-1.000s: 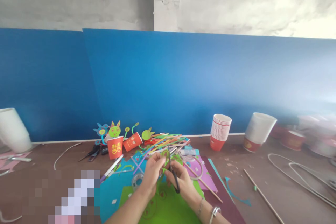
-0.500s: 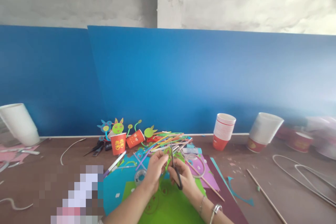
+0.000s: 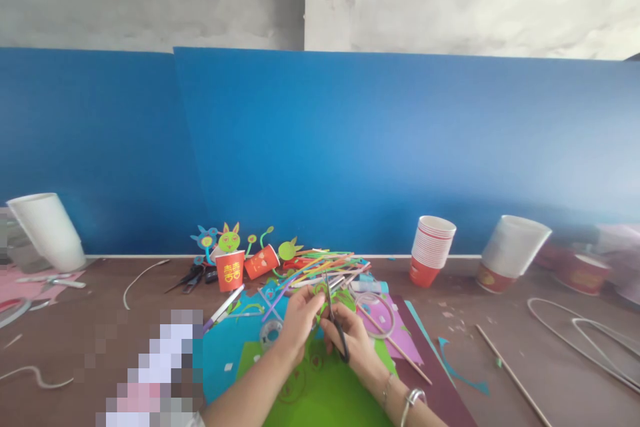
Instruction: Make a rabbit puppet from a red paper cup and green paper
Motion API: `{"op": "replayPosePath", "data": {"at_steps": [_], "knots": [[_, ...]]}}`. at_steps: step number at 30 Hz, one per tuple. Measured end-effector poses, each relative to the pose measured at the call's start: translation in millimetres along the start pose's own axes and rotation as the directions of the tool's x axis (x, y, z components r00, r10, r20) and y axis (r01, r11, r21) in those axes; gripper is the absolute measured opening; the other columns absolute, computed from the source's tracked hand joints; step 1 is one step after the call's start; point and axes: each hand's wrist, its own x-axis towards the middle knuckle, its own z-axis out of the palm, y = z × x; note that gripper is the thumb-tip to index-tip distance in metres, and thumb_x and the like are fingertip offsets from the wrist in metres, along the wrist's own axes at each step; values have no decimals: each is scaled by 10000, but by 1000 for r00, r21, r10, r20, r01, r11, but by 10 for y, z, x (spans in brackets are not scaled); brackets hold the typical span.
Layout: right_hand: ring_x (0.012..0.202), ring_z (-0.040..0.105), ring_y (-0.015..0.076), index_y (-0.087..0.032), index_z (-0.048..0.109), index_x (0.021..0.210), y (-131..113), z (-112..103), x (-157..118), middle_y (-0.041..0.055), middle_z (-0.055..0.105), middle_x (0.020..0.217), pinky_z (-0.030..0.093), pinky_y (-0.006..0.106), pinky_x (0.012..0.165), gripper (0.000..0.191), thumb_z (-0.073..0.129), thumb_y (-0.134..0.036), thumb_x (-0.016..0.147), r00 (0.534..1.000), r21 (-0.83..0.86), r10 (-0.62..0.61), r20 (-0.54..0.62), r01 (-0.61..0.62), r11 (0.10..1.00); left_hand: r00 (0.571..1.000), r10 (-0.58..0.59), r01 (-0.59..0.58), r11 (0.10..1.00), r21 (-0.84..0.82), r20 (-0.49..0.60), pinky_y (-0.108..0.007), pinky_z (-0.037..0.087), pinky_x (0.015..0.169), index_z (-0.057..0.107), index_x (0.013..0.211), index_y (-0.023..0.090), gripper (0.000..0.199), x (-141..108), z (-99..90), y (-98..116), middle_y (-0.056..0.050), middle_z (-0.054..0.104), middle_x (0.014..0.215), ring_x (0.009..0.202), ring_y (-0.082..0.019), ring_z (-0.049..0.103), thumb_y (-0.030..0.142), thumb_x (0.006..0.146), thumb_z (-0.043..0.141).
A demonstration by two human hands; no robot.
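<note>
My left hand [image 3: 300, 320] pinches a small green paper piece [image 3: 320, 289] over the green sheet [image 3: 330, 400]. Close on its right, my right hand [image 3: 350, 333] is closed round black-handled scissors [image 3: 341, 340], whose blades point up beside the paper. Drawn outlines of round shapes show on the green sheet below my hands. A tape roll [image 3: 271, 331] lies left of my left hand on a blue sheet [image 3: 220, 360].
Behind my hands lies a heap of coloured strips [image 3: 325, 263]. Red cups [image 3: 231, 271] with paper animals stand at back left, stacked cups [image 3: 433, 247] at back right. A stick [image 3: 510, 373] and cable [image 3: 585, 340] lie right.
The whole view has shifted slightly, so things appear a little further right. Both hands keep nearly the same pose, with the scissors and green paper still held.
</note>
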Motion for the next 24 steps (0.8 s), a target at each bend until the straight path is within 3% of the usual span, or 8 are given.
{"op": "replayPosePath", "data": {"at_steps": [5,24], "knots": [[423,428,83,-188,541,729,-18,1,-12,-65,494,494,324,196,395,353,734,-475,658,1000,6,-1,7,1,1000,999,-30,31,999,-17,33,-210,314,401,470,631,184,359,-19,21,4,52,479,532,427,-94,447,453,633,708],[372,433,70,-171,555,757,84,-33,10,-72,497,466,293,176,367,342,719,-462,685,1000,5,12,-8,-12,1000,1000,-3,3,1000,24,12,-214,281,475,498,623,178,313,4,-22,-12,64,430,525,475,-83,375,411,654,704]]}}
